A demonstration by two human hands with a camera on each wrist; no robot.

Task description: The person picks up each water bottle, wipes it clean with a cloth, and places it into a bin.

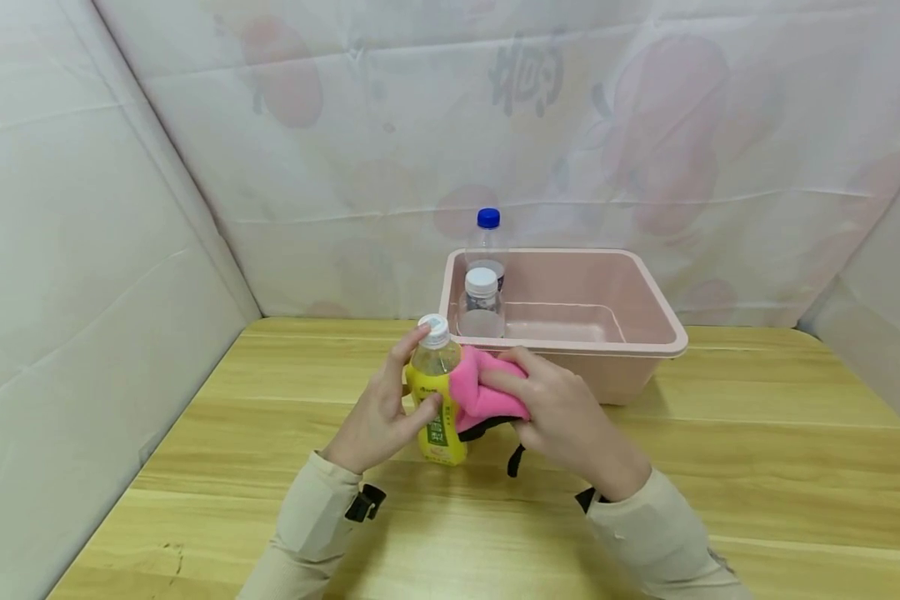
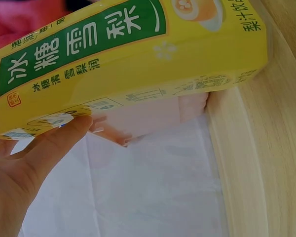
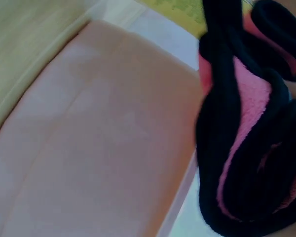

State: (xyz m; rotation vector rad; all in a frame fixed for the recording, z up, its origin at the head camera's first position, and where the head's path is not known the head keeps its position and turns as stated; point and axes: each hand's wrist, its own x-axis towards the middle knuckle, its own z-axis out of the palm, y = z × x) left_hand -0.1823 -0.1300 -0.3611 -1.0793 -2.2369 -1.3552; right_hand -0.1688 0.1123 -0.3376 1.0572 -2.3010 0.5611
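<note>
My left hand [image 1: 382, 418] holds a drink bottle [image 1: 437, 383] with a yellow label and white cap, one finger up by the cap and the thumb across the label. Its label [image 2: 182, 57], with a green panel, fills much of the left wrist view. Bunched in my right hand [image 1: 570, 421] is a pink cloth [image 1: 487, 387] with black edging, pressed against the bottle's right side. In the right wrist view the folded cloth [image 3: 251, 103] covers most of that hand. The bottle leans slightly; whether its base touches the table cannot be told.
Just behind the hands stands a pink plastic basin [image 1: 648, 340]. In its left end are a clear bottle with a blue cap [image 1: 488, 218] and a shorter one with a white cap [image 1: 482, 282]. Below is a wooden table [image 1: 780, 467], with printed fabric walls [image 1: 390, 125] around it.
</note>
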